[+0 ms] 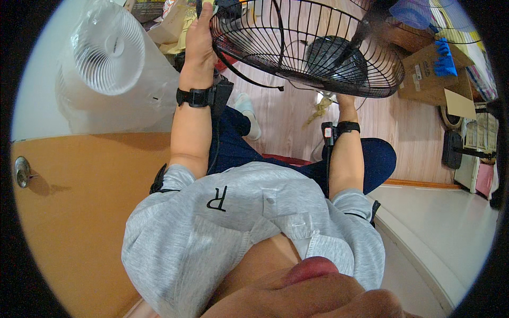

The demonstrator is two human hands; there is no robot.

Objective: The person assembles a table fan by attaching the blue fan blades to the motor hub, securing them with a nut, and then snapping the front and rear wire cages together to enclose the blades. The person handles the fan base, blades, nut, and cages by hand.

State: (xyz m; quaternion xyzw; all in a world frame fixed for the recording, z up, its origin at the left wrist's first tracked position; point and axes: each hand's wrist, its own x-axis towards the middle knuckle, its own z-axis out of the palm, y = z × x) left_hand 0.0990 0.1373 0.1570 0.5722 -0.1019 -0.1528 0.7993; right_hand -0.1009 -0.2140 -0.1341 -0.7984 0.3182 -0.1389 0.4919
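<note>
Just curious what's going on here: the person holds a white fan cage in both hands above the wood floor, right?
Not quite: the fan cage is black, not white, as the head view shows. The left hand grips its rim; the right hand, above the wood floor, is hidden behind it.

The scene is evenly and brightly lit by soft, diffuse light, with no harsh contrast. The clear plastic wrap (143, 90) over the white fan (108, 50) at upper left catches a pale sheen and washes out toward the white wall. The door knob (22, 171) at the left edge throws a short, soft shadow to its right across the orange door (79, 212). Fisheye distortion is strong: the door's top edge and the white threshold (424, 238) at lower right bow visibly, and a black vignette rings the frame. The very near skin at the bottom centre is blurred, while the black fan guard (297, 47) at the top stays sharp.
</note>
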